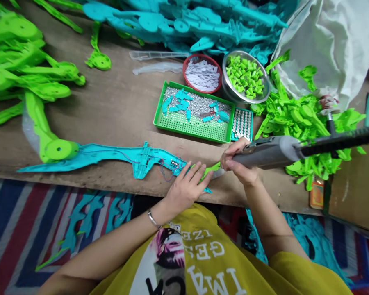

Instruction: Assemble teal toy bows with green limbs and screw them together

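Observation:
A long turquoise plastic shell [113, 157] lies along the front of the table, with thin wires and a small metal component [174, 163] in its right half. My left hand [186, 184] rests flat on the shell's right end, fingers stretched out. In my right hand [240, 160] is a grey power screwdriver [267, 152] with a coiled black cord; its tip is hidden by my fingers. A lime-green piece [213, 167] reaches from the shell's right end towards my right hand. Another lime-green part [59, 148] with a round end overlaps the shell's left side.
A green tray [187, 129] holds small screws and turquoise pieces. Behind it are a red basket [190, 84] of white strips and a metal bowl [266, 88] of lime-green pieces. Button-like discs fill a small tray [242, 124]. Turquoise parts [184, 24] and lime-green parts [295, 123] are heaped around.

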A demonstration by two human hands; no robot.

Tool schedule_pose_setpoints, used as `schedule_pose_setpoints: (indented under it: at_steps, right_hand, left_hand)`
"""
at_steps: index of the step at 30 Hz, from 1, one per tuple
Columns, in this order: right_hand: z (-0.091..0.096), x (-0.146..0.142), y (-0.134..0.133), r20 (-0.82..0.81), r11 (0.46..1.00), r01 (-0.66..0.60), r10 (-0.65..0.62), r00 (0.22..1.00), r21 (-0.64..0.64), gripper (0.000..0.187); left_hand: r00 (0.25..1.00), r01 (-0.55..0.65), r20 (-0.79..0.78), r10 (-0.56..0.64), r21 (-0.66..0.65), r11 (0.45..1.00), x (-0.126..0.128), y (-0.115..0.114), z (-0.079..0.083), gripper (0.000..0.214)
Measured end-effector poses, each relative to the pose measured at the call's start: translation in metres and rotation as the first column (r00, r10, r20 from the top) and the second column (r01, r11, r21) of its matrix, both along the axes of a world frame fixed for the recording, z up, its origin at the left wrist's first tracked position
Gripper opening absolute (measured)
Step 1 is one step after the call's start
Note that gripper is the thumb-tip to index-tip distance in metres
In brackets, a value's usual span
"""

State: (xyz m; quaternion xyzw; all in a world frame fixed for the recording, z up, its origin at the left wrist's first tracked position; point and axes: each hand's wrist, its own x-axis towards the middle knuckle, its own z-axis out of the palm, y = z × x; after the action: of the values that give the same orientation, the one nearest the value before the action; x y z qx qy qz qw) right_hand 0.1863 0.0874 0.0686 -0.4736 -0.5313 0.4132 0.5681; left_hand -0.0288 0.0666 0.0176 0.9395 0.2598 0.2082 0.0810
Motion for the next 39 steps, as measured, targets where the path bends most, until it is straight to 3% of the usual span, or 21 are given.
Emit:
schedule_pose_setpoints:
  at_steps: [2, 3, 6, 8, 14, 18, 23, 28, 33, 36, 39]
  right_hand:
    - [0.011, 0.002, 0.017, -0.040, 0.994, 0.023, -0.019, 0.999, 0.110, 0.027]
    - [0.014, 0.003, 0.028, -0.062, 0.977, 0.112, -0.102, 0.993, 0.180, 0.028]
    - [0.015, 0.005, 0.060, -0.127, 0.858, 0.411, -0.391, 0.911, 0.307, 0.029]
    - [0.006, 0.008, 0.077, -0.131, 0.822, 0.478, -0.461, 0.878, 0.308, 0.027]
    - [-0.022, 0.017, 0.099, -0.065, 0.811, 0.513, -0.518, 0.853, 0.279, 0.026]
    - [-0.025, 0.019, 0.102, -0.076, 0.811, 0.520, -0.520, 0.851, 0.268, 0.027]
    - [-0.024, 0.019, 0.106, -0.061, 0.850, 0.467, -0.468, 0.882, 0.244, 0.030]
    - [-0.005, 0.016, 0.098, -0.048, 0.828, 0.495, -0.502, 0.864, 0.261, 0.034]
    - [0.024, 0.026, 0.057, -0.028, 0.784, 0.539, -0.559, 0.829, 0.308, 0.032]
    - [0.023, 0.037, 0.033, -0.017, 0.767, 0.572, -0.593, 0.805, 0.290, 0.027]
    - [0.011, 0.046, 0.021, -0.048, 0.767, 0.597, -0.604, 0.796, 0.237, 0.026]
  left_hand:
    - [1.000, 0.003, -0.016, -0.003, 0.007, 1.000, 0.000, 0.000, 0.000, 0.046]
    - [1.000, 0.005, -0.025, -0.005, 0.010, 1.000, -0.001, 0.000, 0.001, 0.046]
    - [0.999, 0.003, -0.039, -0.002, 0.009, 1.000, -0.002, 0.001, 0.002, 0.050]
    - [0.999, 0.002, -0.042, -0.002, 0.004, 1.000, -0.002, 0.000, 0.003, 0.054]
    - [1.000, -0.006, 0.000, 0.006, 0.025, 1.000, -0.002, 0.000, 0.000, 0.055]
    - [1.000, -0.003, -0.005, 0.003, 0.017, 1.000, -0.002, 0.001, 0.001, 0.057]
    - [1.000, -0.003, -0.015, 0.003, 0.008, 1.000, -0.003, 0.001, 0.001, 0.057]
    - [1.000, -0.004, -0.010, 0.004, 0.018, 1.000, -0.002, 0.001, 0.001, 0.056]
    - [1.000, -0.008, -0.018, 0.008, 0.037, 0.999, -0.002, 0.003, 0.003, 0.058]
    - [1.000, -0.004, -0.013, 0.004, 0.028, 1.000, -0.002, 0.002, 0.001, 0.058]
    - [1.000, 0.002, -0.005, -0.002, 0.000, 1.000, -0.002, 0.002, -0.001, 0.057]
